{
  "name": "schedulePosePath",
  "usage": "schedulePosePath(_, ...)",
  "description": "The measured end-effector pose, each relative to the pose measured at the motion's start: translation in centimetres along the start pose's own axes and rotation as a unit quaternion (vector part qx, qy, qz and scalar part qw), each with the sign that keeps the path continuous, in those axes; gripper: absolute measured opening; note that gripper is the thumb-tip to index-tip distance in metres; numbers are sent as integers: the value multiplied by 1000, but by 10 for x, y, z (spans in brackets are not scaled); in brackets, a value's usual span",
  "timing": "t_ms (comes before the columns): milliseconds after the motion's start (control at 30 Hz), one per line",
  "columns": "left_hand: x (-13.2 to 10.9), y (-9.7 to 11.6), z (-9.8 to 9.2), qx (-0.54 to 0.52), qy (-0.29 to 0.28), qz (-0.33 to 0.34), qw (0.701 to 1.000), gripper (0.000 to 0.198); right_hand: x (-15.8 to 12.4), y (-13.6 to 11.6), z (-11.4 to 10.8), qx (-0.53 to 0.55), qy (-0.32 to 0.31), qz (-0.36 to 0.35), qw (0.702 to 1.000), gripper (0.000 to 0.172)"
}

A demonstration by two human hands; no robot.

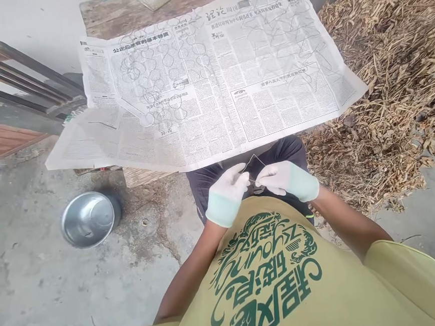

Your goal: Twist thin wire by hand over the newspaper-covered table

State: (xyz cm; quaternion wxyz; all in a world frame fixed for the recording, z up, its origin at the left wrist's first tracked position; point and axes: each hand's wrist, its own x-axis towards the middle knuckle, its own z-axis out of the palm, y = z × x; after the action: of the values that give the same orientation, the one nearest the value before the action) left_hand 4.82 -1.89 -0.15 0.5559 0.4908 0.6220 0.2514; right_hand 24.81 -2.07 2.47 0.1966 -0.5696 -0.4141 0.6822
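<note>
My left hand [232, 184], in a white glove with a pale green cuff, pinches one end of a thin bent wire [255, 155]. Gloved the same way, my right hand [277, 177] pinches the other side of it. The wire rises to a point between the hands, above my lap. Just beyond them lie sheets of newspaper [215, 128] over a table. Several thin wire rings [164, 60] rest on the paper's left half. Loose, irregular wire pieces [285, 22] are scattered over its upper right.
A metal pot [91, 219] stands on the concrete floor to the left. At the upper left is a wooden chair [26, 82]. Dry leaves and stalks [391, 69] are heaped on the right. The bare wooden table edge [115, 15] shows at the back.
</note>
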Motion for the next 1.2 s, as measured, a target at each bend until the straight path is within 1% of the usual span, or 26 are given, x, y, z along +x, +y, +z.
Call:
schedulePosePath(67,2,-1,7,3,-12,-29,999,45,2,2,1,-9,6,-17,1000,17)
schedulePosePath(133,3,1,13,-18,-16,-38,999,43,3,6,3,-13,17,-31,999,18)
schedulePosePath(267,1,7,18,-79,-11,-41,996,48,5,12,4,9,45,-39,998,19)
schedulePosePath(400,1,6,17,-72,-11,-61,995,53,5,10,3,-6,46,-43,998,19)
schedulePosePath(467,3,3,16,-42,-14,-65,997,53,5,7,2,-15,39,-39,998,18)
schedulePosePath(567,5,-2,13,42,-22,-57,997,50,4,5,0,-19,20,-26,999,18)
schedulePosePath(667,5,-2,12,135,-26,-29,990,48,4,6,-2,-52,12,-15,998,18)
schedulePosePath(733,3,-2,13,182,-33,-7,983,48,5,7,-4,-82,7,-20,996,16)
schedulePosePath(867,2,-2,17,229,-49,16,972,47,5,7,-9,-134,-7,-17,991,15)
schedulePosePath(933,2,-4,19,216,-47,7,975,47,5,6,-13,-156,-19,-15,988,16)
schedulePosePath(1067,5,-8,20,162,-33,-10,986,45,8,5,-18,-180,-33,-32,983,17)
schedulePosePath(1200,7,-5,18,119,-19,-7,993,42,9,5,-23,-183,-40,-41,981,17)
